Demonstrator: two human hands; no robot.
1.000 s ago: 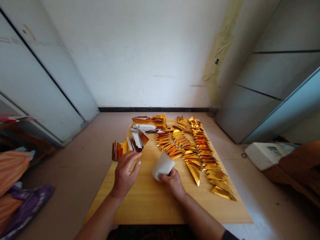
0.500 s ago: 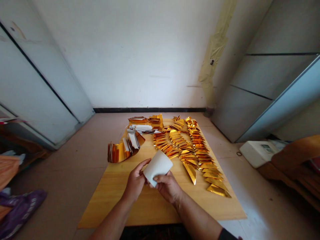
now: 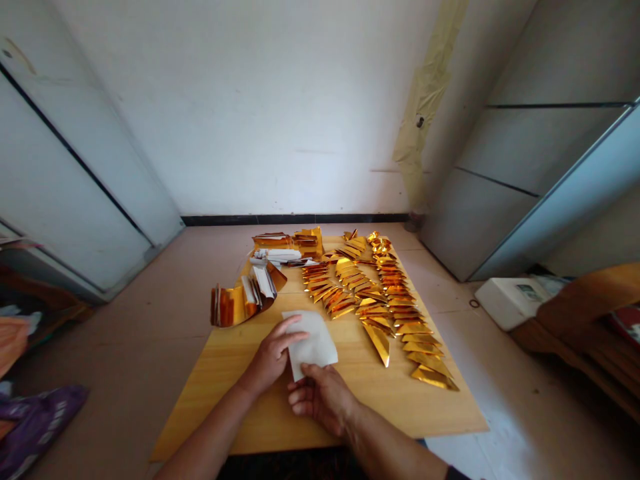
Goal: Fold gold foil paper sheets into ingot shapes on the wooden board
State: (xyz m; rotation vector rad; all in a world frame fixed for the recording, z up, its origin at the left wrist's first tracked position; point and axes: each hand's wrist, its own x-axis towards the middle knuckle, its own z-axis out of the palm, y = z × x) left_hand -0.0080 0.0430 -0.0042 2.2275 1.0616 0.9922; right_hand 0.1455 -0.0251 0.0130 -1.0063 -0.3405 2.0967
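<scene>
A pale sheet of paper, white side up, lies between my hands over the near middle of the wooden board. My left hand is at its left side, fingers across the top face, gripping that edge. At the near corner, my right hand pinches the sheet, thumb on top and fingers curled beneath. Beyond the hands, rows of folded gold foil paper pieces overlap on the right. A curved bundle of gold and white sheets stands to the left.
Another pile of gold and white sheets sits at the back of the wooden board. Grey cabinets flank the white wall. A white box is on the right, and a purple bag lies on the floor at left.
The paper, curled upward before, is now flatter and lower. My left fingers have come over its top face, and my right hand has moved slightly nearer to me.
</scene>
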